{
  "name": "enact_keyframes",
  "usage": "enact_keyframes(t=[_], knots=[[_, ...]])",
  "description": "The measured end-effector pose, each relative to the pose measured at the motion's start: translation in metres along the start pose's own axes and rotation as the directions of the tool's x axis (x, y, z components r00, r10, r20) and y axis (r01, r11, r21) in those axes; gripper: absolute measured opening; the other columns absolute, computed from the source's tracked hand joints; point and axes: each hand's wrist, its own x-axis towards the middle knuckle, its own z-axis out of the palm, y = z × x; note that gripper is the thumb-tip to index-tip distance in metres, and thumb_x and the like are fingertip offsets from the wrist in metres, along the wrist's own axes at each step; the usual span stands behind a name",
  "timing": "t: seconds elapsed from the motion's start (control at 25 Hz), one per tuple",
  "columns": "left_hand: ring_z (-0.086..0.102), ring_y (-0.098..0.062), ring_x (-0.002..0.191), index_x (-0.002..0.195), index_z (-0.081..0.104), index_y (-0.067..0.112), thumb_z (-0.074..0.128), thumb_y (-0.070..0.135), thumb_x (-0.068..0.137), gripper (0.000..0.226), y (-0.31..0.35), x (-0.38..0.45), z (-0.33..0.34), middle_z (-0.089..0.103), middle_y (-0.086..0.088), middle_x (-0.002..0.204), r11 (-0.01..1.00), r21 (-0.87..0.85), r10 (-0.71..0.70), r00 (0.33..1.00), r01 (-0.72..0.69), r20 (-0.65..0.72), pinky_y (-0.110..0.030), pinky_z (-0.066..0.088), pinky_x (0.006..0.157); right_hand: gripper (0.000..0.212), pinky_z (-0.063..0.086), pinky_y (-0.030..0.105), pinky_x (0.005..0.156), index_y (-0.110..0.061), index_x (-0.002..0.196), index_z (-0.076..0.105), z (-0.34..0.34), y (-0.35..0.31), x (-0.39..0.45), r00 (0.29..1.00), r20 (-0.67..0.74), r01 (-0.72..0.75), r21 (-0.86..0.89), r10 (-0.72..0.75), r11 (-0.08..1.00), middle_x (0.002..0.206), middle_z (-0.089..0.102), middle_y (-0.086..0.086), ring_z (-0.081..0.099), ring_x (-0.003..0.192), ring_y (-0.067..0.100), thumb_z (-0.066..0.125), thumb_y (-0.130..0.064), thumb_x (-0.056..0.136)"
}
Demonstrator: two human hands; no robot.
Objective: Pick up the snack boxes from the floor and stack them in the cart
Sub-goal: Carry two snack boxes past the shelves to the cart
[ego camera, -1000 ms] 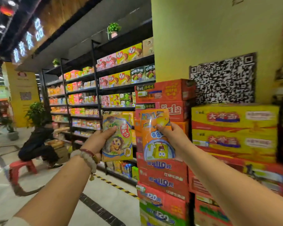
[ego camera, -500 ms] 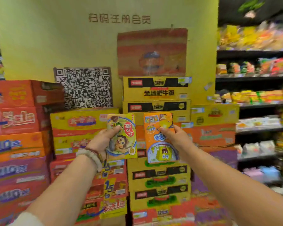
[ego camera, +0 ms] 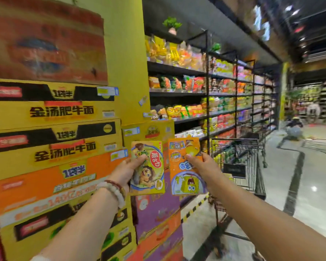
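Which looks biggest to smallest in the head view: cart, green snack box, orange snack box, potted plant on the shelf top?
1. cart
2. orange snack box and green snack box: near alike, unranked
3. potted plant

The cart and plant are farther off.

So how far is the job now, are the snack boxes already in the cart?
Not yet. Done: two boxes are off the floor. In hand: the left hand holds the yellow snack box, the right hand holds the orange snack box, both upright at chest height. Left: the cart stands ahead to the right, and both boxes must still be stacked in it. Its contents cannot be made out.
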Motion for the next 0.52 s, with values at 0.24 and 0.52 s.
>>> enact_keyframes(t=[0.24,0.52], knots=[[0.071,-0.029,0.077,0.129,0.046,-0.008,0.072,0.034,0.076,0.073,-0.040,0.122,0.070,0.070,-0.025,0.092,0.998,0.055,-0.016,0.986,0.007,0.165,-0.034,0.059,0.062,0.039,0.058,0.047,0.073,-0.011,0.119,0.055,-0.083,0.019,0.051,0.974,-0.228,0.011,-0.014,-0.014,1.000,0.104,0.071,0.016,0.071,0.087,0.034,0.068,-0.028,0.086],[0.070,-0.017,0.058,0.121,0.058,0.004,0.065,0.033,0.082,0.050,-0.111,0.249,0.177,0.071,-0.013,0.090,0.989,0.034,-0.143,0.922,0.141,0.361,-0.025,0.054,0.049,0.029,0.059,0.041,0.067,-0.010,0.112,0.059,-0.201,0.045,0.125,0.921,-0.388,-0.023,-0.106,-0.020,0.994,0.098,0.073,0.014,0.072,0.082,0.031,0.065,-0.026,0.088]])
